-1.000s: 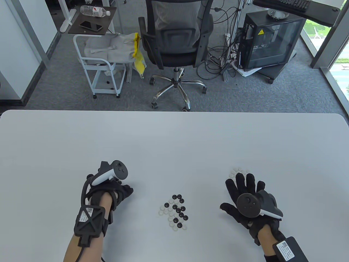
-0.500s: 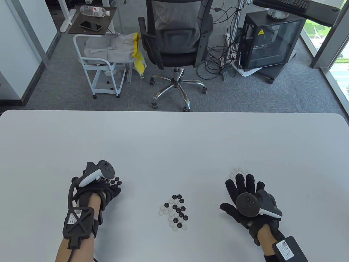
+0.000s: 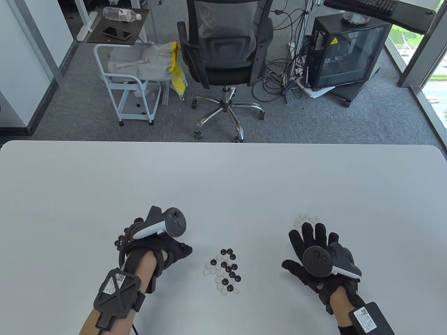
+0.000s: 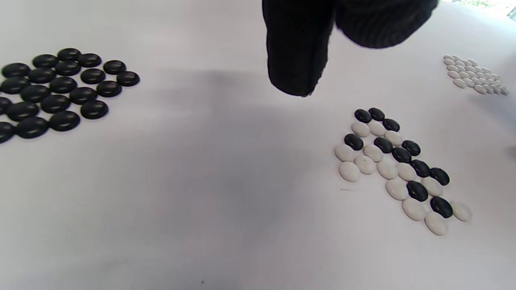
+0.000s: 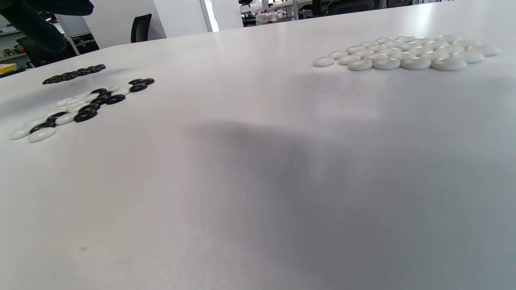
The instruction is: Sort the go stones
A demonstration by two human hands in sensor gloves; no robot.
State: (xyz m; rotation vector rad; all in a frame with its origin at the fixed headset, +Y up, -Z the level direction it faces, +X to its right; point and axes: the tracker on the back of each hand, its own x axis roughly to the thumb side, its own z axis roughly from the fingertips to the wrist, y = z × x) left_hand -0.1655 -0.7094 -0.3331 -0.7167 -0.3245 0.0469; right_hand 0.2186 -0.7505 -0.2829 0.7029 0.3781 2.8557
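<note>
Three clusters of Go stones lie on the white table [image 3: 223, 181] toward its near edge, and the layout reads as a sort in progress: a mixed pile [image 3: 223, 270] of black and white stones sits near the middle of that edge, a group of black stones [image 4: 60, 92] lies toward the left side, and a group of white stones [image 5: 407, 52] toward the right, well apart from each other so the colours cannot mingle. The left hand [image 3: 171, 249] hangs between the black group and the mixed pile, its fingers [image 4: 298, 52] pointing toward the mixed stones; the fingers look loosely extended and nothing shows between them, so it seems to be reaching for another black stone rather than carrying one, though the table view hides the palm. The right hand [image 3: 310, 247] lies flat on the table with fingers spread wide and holding nothing, just on the near side of the white group, probably parked beside its own pile while the other hand works. Each hand thus serves the pile on its own side. Judging by the stones left in the middle, a good part of the sorting remains.
</note>
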